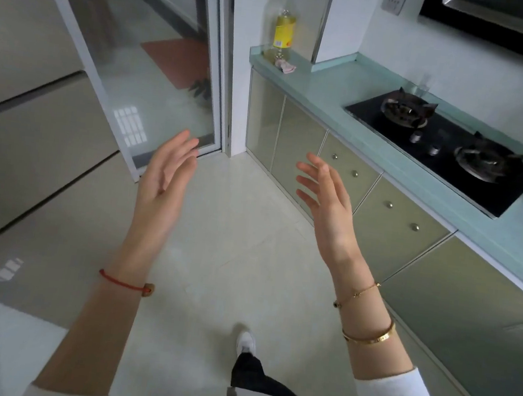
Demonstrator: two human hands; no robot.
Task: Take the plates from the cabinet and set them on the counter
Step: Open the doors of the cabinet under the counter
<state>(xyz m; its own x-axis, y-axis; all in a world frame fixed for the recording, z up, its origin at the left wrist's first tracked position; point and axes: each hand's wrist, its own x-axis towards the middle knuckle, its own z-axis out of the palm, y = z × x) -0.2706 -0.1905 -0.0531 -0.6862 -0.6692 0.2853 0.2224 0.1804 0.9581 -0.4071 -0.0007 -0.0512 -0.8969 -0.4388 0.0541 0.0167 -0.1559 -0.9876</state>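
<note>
My left hand (pixel 164 178) and my right hand (pixel 325 204) are raised in front of me over the pale floor, palms facing each other, fingers apart, holding nothing. To the right runs a pale green counter (pixel 336 89) with green cabinet doors (pixel 295 143) and knobbed drawers (pixel 399 225) beneath it, all closed. No plates are in sight.
A black two-burner gas hob (pixel 443 146) is set into the counter. An oil bottle (pixel 283 32) and a small pink item (pixel 286 66) stand at the counter's far end. A glass sliding door (pixel 157 67) is ahead on the left. Glossy beige panels (pixel 28 128) line the left side.
</note>
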